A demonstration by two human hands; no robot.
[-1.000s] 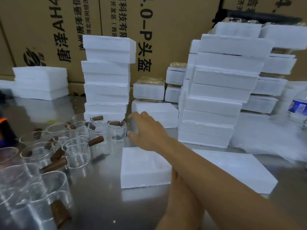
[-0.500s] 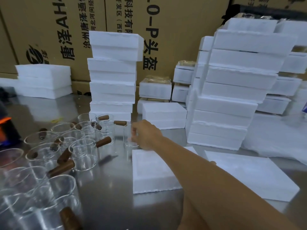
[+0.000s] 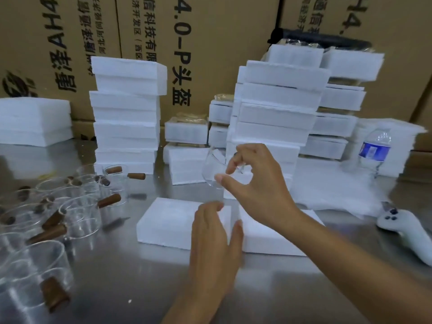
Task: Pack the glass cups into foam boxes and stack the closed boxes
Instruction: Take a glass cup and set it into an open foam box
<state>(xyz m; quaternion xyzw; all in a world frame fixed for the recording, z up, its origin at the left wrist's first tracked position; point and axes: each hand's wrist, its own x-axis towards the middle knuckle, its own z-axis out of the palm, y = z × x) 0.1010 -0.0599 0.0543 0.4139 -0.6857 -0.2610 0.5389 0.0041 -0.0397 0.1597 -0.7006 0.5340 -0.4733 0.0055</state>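
My right hand [image 3: 254,183] pinches a clear glass cup [image 3: 213,170] between thumb and fingers and holds it tilted in the air above the table. Just below it lies a white foam box half [image 3: 168,220], with a second foam half [image 3: 275,239] beside it on the right. My left hand [image 3: 212,239] hovers over the near right corner of the first half, fingers relaxed and holding nothing. Several more glass cups with brown wooden handles [image 3: 77,206] stand crowded at the left of the steel table [image 3: 117,277].
A tall stack of closed foam boxes [image 3: 127,113] rises behind the cups, and a bigger stack [image 3: 275,108] stands at the back right. Thin white foam sheeting [image 3: 332,185], a water bottle [image 3: 375,150] and a white controller [image 3: 406,232] lie at the right. Cardboard cartons form the back wall.
My right hand took a cup from the cluster's right edge and lifted it rightward above the foam halves. My left hand came up from under my right arm.
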